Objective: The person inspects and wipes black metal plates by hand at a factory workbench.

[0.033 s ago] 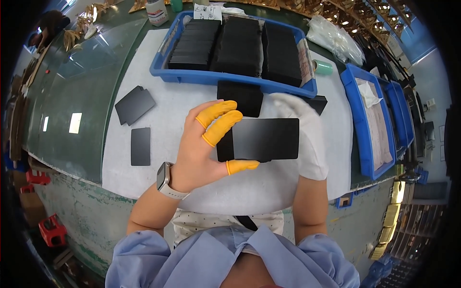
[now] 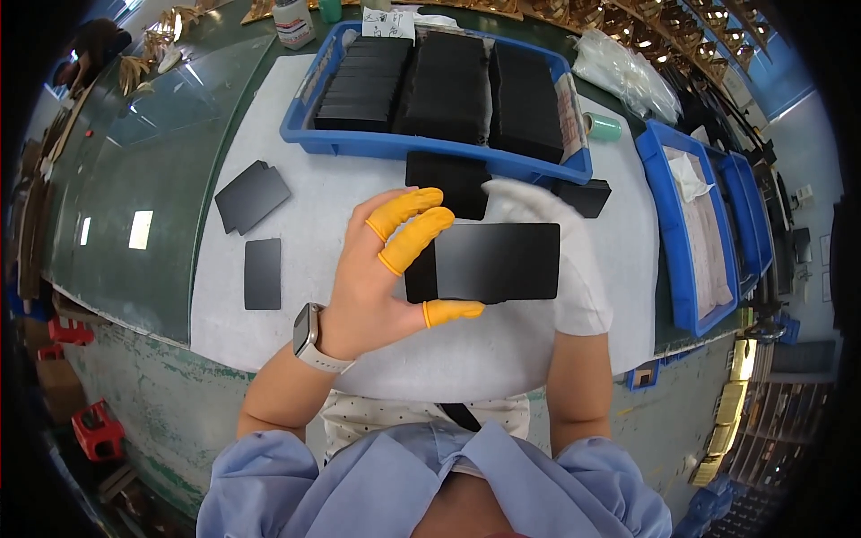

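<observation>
My left hand [image 2: 372, 282], with yellow finger cots on the thumb and two fingers, grips a glossy black rectangular panel [image 2: 498, 262] by its long edges. The panel lies flat in front of me, above the white cloth. In a white glove, my right hand [image 2: 581, 269] is at the panel's right end, partly hidden behind it. Its fingers reach beyond the panel's far edge and are smeared by motion. Just past the panel is another black piece [image 2: 448, 184], against the tray. Black panels [image 2: 253, 197] overlap at the left, and a single dark panel [image 2: 263, 274] lies nearer.
A blue tray [image 2: 359, 142] packed with rows of black panels stands at the back of the white cloth [image 2: 359, 193]. A black block [image 2: 590, 197] sits by its right corner, near a green roll [image 2: 603, 126]. More blue trays [image 2: 673, 260] are at the right, a white bottle [image 2: 293, 22] behind.
The gloved fingers of my right hand have shifted a little to the left beyond the panel. The panel has moved down very slightly. My left hand keeps its grip.
</observation>
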Demonstrator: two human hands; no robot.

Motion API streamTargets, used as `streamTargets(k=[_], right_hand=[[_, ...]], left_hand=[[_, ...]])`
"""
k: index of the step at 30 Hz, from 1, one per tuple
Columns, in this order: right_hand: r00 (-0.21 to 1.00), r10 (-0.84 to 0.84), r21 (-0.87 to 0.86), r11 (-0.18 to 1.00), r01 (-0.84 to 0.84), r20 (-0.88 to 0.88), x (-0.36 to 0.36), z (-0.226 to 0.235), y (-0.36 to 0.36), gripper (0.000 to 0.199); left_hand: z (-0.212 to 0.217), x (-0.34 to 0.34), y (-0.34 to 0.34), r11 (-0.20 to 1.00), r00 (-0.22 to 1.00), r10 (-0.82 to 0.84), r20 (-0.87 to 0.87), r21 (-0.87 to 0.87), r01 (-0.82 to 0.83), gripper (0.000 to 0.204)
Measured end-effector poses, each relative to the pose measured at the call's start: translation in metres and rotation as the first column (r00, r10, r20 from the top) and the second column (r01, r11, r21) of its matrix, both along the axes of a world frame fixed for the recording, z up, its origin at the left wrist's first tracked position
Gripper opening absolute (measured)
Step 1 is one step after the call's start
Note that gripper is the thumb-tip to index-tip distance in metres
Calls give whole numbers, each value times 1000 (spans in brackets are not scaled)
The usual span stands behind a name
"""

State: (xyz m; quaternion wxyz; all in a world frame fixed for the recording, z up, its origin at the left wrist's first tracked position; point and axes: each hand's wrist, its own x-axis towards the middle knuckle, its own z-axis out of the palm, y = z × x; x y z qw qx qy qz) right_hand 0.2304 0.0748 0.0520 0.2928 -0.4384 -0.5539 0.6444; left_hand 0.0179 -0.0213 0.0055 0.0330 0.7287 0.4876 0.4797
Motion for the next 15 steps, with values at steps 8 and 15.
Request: streamTargets(k=[8, 15], right_hand=[[840, 352, -289, 824, -487, -413, -7, -10, -17, 65], [986, 111, -127, 984, -127, -124, -9, 3, -23, 56]], left_hand=[[7, 2, -1, 986, 980, -122, 157, -90, 137, 81], [-5, -3, 2, 948, 922, -138, 362, -221, 229, 97]])
